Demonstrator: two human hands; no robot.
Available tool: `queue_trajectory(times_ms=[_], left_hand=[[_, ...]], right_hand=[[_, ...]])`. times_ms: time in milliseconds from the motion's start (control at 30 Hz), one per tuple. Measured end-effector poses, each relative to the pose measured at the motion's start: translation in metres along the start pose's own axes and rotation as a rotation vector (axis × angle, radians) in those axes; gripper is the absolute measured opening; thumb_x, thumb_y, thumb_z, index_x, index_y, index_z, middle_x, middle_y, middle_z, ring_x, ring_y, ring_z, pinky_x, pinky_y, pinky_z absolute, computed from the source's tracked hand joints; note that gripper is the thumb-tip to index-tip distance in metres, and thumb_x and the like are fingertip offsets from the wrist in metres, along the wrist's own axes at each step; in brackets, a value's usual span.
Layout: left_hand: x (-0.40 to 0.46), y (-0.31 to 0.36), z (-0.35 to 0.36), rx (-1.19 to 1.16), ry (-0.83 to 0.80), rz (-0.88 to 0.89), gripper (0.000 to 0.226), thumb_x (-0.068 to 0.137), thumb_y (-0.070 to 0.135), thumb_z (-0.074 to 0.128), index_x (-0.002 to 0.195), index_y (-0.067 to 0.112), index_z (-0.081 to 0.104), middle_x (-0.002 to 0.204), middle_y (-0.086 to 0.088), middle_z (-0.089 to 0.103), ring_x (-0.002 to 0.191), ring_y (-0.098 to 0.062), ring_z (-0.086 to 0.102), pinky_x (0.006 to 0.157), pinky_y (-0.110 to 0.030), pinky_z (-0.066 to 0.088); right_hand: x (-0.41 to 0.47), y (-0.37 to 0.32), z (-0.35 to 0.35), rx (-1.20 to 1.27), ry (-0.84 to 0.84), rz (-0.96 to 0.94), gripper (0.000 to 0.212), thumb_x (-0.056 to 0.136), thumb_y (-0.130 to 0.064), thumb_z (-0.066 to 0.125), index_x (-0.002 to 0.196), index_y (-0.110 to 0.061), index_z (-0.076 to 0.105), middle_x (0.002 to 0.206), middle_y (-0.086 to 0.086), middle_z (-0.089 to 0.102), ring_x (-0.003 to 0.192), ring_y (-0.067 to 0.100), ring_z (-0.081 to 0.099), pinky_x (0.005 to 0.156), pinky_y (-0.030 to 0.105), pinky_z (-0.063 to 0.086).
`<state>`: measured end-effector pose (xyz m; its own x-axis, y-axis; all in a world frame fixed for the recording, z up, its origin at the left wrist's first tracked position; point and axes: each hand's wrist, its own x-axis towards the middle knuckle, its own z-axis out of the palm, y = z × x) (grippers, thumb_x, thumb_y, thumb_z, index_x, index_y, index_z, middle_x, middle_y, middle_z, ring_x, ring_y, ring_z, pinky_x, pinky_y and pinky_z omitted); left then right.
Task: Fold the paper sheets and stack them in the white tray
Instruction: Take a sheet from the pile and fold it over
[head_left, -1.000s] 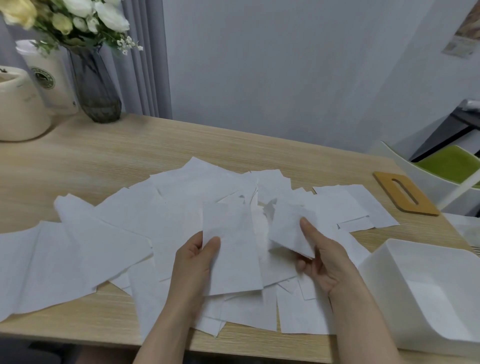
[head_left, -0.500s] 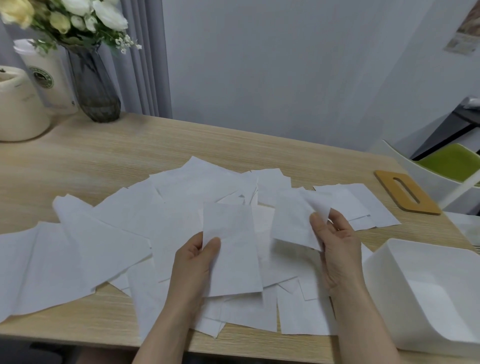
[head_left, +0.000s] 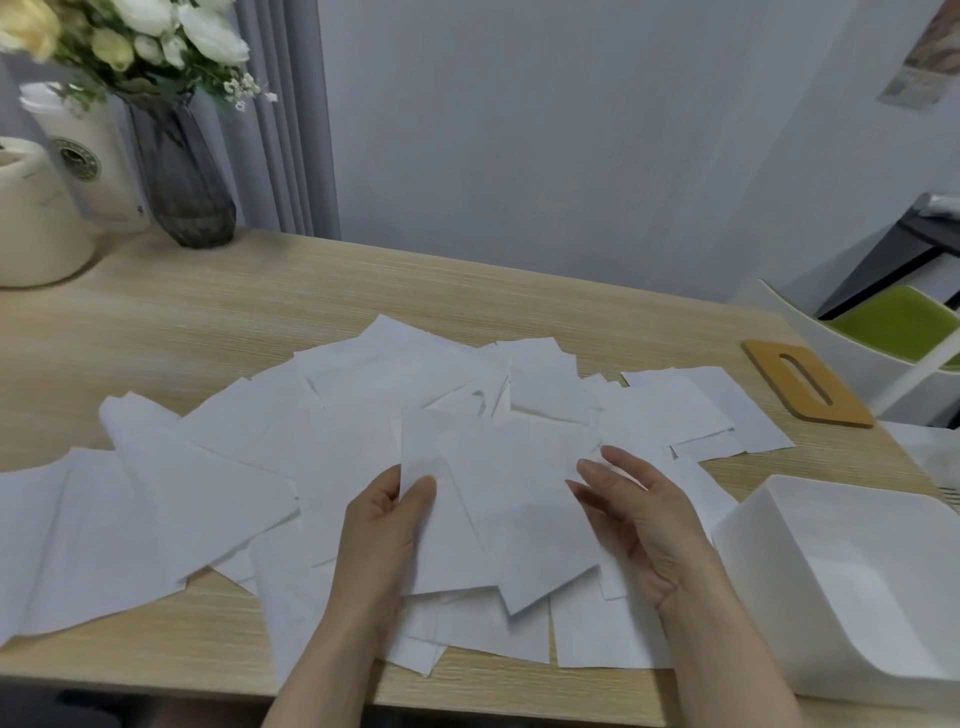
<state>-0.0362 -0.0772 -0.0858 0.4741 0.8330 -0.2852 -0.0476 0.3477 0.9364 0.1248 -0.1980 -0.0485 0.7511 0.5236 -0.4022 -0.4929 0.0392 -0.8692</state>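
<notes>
We see the white tray (head_left: 852, 597) at the bench's (head_left: 208, 322) near right corner cut by the frame's right edge. The flowers (head_left: 130, 36) and cream container (head_left: 31, 218) are cropped. Overlapping paper sheets (head_left: 218, 499) hide one another and the left hand's (head_left: 384, 535) fingers.

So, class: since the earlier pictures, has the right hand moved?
Yes. The right hand, earlier lifting a sheet toward the wooden holder, has dropped back toward the near table edge and now lies open over the sheet held by the left hand.
</notes>
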Motion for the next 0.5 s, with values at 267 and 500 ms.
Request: queue_trajectory(times_ms=[267,500], left_hand=[[-0.001,0.000,0.000,0.001,0.004,0.011,0.023,0.096,0.008,0.056,0.093,0.020,0.075,0.092,-0.004,0.077,0.090,-0.026,0.072,0.087,-0.046,0.055],[-0.001,-0.001,0.000,-0.005,0.006,0.022,0.024,0.096,0.007,0.055,0.091,0.020,0.075,0.092,-0.004,0.077,0.092,-0.028,0.072,0.089,-0.048,0.054]], right_hand=[[-0.011,0.000,-0.002,-0.496,-0.072,0.040,0.030,0.073,-0.015,0.079,0.101,-0.013,0.068,0.088,0.009,0.074,0.069,0.017,0.068,0.060,0.026,0.051],[-0.011,0.006,-0.003,-0.657,-0.003,-0.225,0.010,0.080,-0.013,0.075,0.074,-0.007,0.070,0.059,0.006,0.068,0.059,0.015,0.063,0.054,0.025,0.045]])
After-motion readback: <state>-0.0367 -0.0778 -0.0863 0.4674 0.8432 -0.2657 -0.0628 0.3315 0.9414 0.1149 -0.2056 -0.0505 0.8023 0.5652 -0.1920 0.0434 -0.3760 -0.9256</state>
